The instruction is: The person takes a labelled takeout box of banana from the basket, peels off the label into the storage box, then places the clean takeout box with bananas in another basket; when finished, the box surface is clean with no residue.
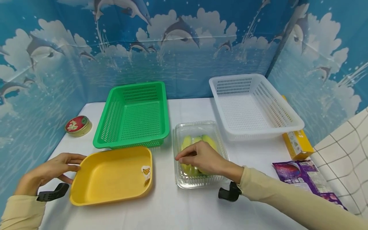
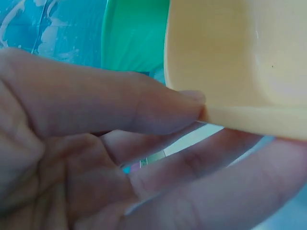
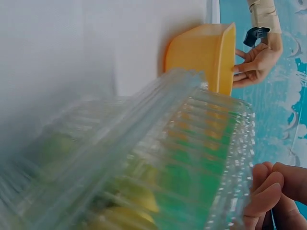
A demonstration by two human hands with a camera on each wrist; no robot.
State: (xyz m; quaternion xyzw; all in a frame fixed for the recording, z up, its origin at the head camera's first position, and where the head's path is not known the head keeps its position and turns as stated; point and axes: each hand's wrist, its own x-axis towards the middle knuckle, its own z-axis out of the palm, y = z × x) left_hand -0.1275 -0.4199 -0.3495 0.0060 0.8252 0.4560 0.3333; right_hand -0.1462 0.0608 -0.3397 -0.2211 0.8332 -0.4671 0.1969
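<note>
the clear ribbed box (image 1: 198,153) of yellow-green fruit (image 1: 198,140) sits just right of the yellow tray (image 1: 112,175) on the white surface (image 1: 184,207), the right hand (image 1: 201,158) curled over its lid, the left hand (image 1: 49,174) pinching the tray's left rim.

Shallow plastic tray (image 1: 112,175): plain yellow, with a small banana sticker.
Perforated plastic basket, left (image 1: 133,113): solid green.
Perforated plastic basket, right (image 1: 253,105): white.
Ribbed clamshell box (image 1: 198,153): clear, showing yellow-green fruit.
Round tin (image 1: 77,125): red lid, gold rim.
Backdrop (image 1: 184,48): blue sea, white clouds, grey dolphins.
Table (image 1: 184,207): white.
</note>
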